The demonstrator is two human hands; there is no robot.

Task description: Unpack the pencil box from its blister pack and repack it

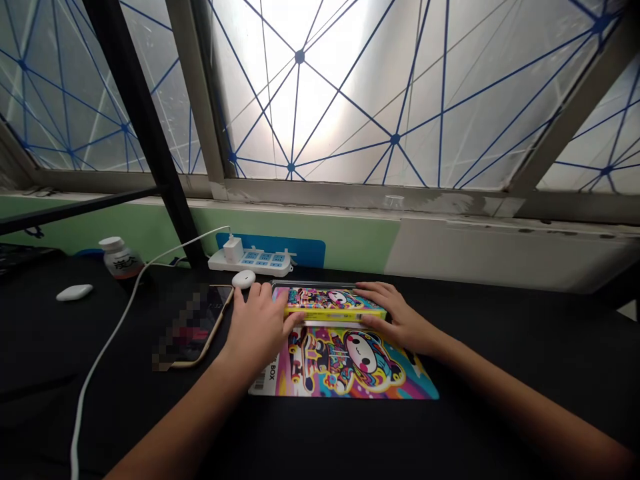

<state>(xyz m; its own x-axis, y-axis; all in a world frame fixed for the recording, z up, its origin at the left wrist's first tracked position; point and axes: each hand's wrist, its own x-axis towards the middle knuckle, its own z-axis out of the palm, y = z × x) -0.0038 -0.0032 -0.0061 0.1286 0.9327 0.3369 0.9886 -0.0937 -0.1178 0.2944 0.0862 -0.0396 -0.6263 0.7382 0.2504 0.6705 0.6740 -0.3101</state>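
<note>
The left hand (260, 320) and the right hand (400, 320) are gripping a narrow box (330, 301) by its two ends, their thumbs resting on the near side and the other fingers reaching over toward the far edge. The box is lying crosswise on the dark counter (320, 443), just behind a flat picture panel (350, 363); whether the two are joined is hard to tell.

To be steadying the box well, both hands should be pressing equally, so that neither end is lifting or twisting. The thumbs should be staying low on the near side and the pressure light, since thin walls might be denting.

The box is showing a bright, crowded cartoon print on top, in pinks, blues and purples, while its near side is showing yellow. A pale strip is running along its lower edge. The panel is carrying a larger, similar cartoon, with a barcode and the word "BOX" at its left end.
</note>
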